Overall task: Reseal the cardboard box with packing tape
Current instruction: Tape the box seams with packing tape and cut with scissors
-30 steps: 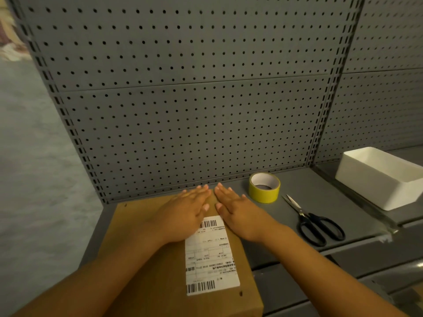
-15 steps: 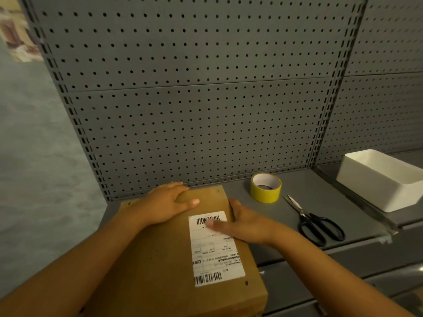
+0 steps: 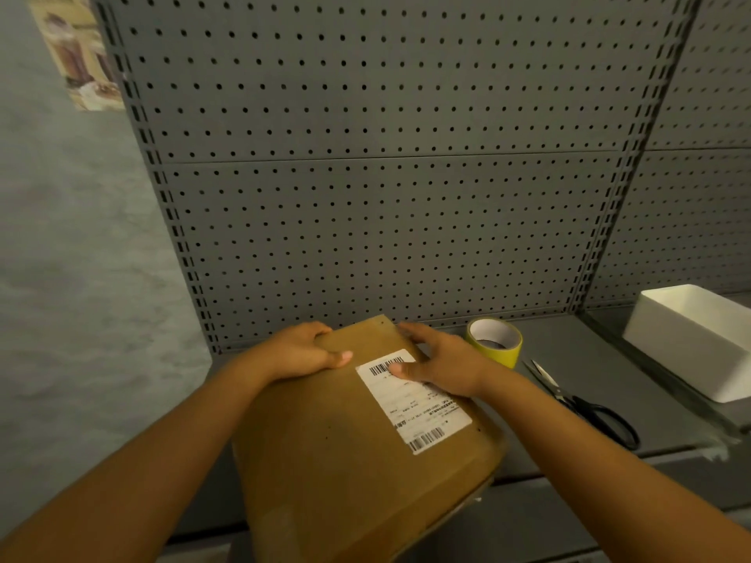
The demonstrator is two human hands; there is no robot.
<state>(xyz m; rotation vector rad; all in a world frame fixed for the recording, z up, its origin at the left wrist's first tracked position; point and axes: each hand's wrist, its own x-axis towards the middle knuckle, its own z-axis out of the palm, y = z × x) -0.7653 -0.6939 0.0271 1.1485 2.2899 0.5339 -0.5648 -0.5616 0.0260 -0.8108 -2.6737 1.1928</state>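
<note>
- The cardboard box (image 3: 357, 449) sits tilted at the near edge of the grey shelf (image 3: 589, 359); its white shipping label (image 3: 414, 400) carries barcodes, the text too small to read.
- The left hand (image 3: 298, 353) and right hand (image 3: 443, 363) grip the box's far corners, thumbs on top, fingers curled over the edge.
- The yellow tape roll (image 3: 493, 341) lies just beyond the right hand, black-handled scissors (image 3: 589, 408) to its right.

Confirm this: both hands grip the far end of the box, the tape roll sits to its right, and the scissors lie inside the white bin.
One thing is wrong. In the head view the scissors lie on the shelf between the tape roll and the white bin, not inside it. Both hands do grip the box.
</note>
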